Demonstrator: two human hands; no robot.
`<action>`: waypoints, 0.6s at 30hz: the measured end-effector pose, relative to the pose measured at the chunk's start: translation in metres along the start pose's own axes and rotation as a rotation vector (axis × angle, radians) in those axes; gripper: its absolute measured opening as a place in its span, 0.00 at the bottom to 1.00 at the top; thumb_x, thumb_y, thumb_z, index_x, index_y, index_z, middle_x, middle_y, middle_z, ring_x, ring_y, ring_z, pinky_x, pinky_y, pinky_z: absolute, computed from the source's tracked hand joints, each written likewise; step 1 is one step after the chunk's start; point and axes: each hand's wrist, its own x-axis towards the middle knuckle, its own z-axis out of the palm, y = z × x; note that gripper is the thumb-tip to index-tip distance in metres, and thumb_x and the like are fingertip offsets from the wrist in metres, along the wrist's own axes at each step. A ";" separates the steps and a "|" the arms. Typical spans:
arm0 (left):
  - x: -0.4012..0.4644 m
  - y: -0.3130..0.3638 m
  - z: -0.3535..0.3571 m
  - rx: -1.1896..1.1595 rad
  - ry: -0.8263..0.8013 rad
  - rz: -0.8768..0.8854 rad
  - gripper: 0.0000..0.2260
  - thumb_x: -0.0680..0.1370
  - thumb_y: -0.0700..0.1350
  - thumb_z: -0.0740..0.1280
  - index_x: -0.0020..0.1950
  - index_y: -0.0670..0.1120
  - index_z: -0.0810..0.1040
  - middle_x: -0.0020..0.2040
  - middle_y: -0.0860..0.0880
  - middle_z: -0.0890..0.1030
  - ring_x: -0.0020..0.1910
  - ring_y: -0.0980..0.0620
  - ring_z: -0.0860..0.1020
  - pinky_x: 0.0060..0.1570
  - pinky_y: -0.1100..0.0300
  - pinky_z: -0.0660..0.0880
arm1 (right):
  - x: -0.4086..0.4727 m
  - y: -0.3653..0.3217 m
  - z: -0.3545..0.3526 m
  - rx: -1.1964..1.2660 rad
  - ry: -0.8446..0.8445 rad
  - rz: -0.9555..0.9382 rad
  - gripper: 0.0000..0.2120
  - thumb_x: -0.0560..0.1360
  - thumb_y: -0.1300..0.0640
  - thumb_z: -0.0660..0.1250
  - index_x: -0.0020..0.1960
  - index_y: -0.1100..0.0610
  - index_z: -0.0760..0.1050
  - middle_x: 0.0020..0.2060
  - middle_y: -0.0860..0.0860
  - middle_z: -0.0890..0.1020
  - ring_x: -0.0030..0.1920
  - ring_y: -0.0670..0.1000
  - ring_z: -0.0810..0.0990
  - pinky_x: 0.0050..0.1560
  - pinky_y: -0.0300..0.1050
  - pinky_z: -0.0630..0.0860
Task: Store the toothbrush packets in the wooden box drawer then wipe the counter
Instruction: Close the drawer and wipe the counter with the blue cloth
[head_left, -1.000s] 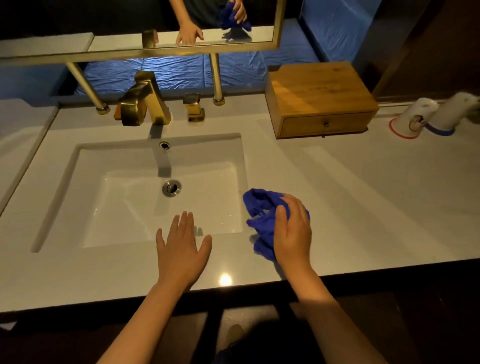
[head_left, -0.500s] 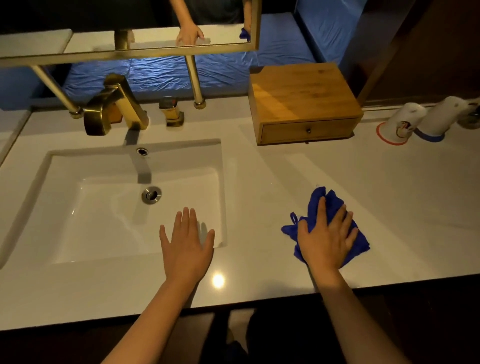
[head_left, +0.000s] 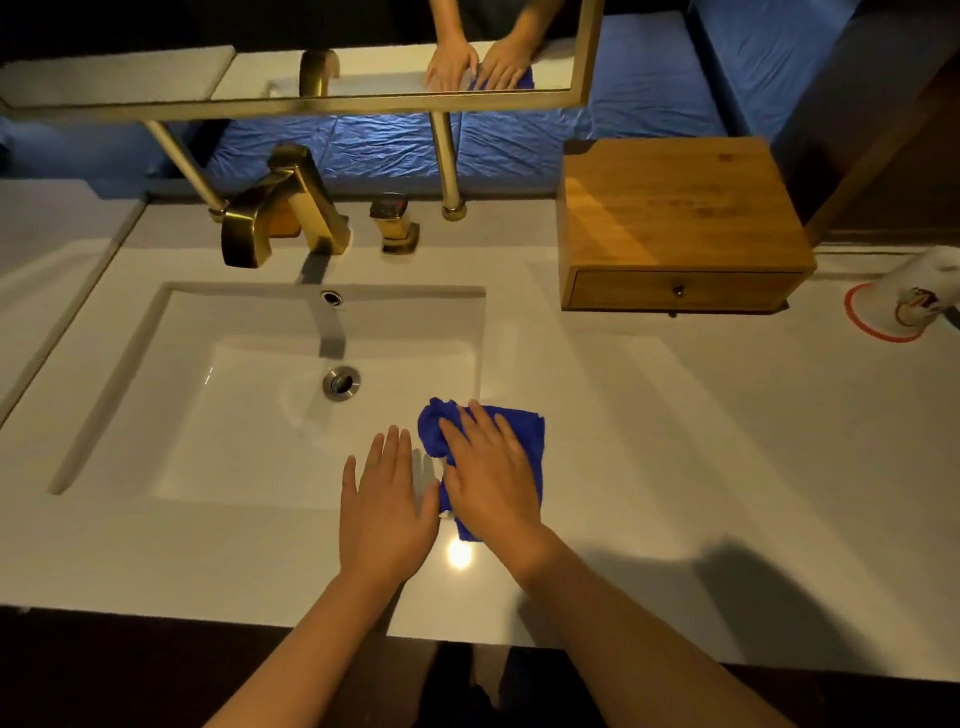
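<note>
My right hand (head_left: 491, 480) presses flat on a crumpled blue cloth (head_left: 522, 431) at the sink's front right corner, on the white counter (head_left: 701, 467). My left hand (head_left: 387, 506) lies flat beside it, fingers spread, holding nothing, on the counter's front strip by the sink edge. The wooden box (head_left: 675, 213) stands at the back right with its drawer (head_left: 680, 291) closed. No toothbrush packets are in sight.
A white sink basin (head_left: 260, 395) fills the left half, with a gold faucet (head_left: 280, 208) and handle (head_left: 395, 223) behind it. A mirror frame on gold posts (head_left: 447, 156) rises at the back. An overturned paper cup (head_left: 914, 301) lies at the far right.
My right hand slid the blue cloth out to the right across the counter and then back left to the sink corner. My left hand stayed flat in about the same place.
</note>
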 end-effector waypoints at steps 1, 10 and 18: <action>0.000 -0.001 0.001 0.010 0.001 -0.006 0.31 0.77 0.60 0.43 0.77 0.47 0.49 0.78 0.49 0.53 0.77 0.52 0.50 0.74 0.52 0.41 | 0.003 -0.003 0.002 0.025 0.001 -0.003 0.22 0.78 0.56 0.56 0.72 0.56 0.61 0.72 0.54 0.66 0.74 0.53 0.58 0.75 0.49 0.49; -0.002 -0.003 0.001 -0.016 -0.021 -0.016 0.31 0.76 0.60 0.43 0.77 0.48 0.51 0.78 0.50 0.54 0.77 0.53 0.51 0.74 0.54 0.42 | -0.025 0.018 -0.036 0.888 0.337 0.338 0.18 0.77 0.51 0.59 0.65 0.39 0.67 0.58 0.39 0.74 0.56 0.42 0.75 0.54 0.31 0.71; -0.004 0.001 -0.005 -0.038 -0.021 -0.018 0.31 0.76 0.60 0.43 0.77 0.47 0.52 0.78 0.50 0.55 0.77 0.53 0.52 0.75 0.54 0.44 | -0.036 0.148 -0.093 0.397 0.497 0.543 0.22 0.78 0.55 0.58 0.72 0.53 0.62 0.74 0.57 0.61 0.74 0.57 0.58 0.73 0.55 0.58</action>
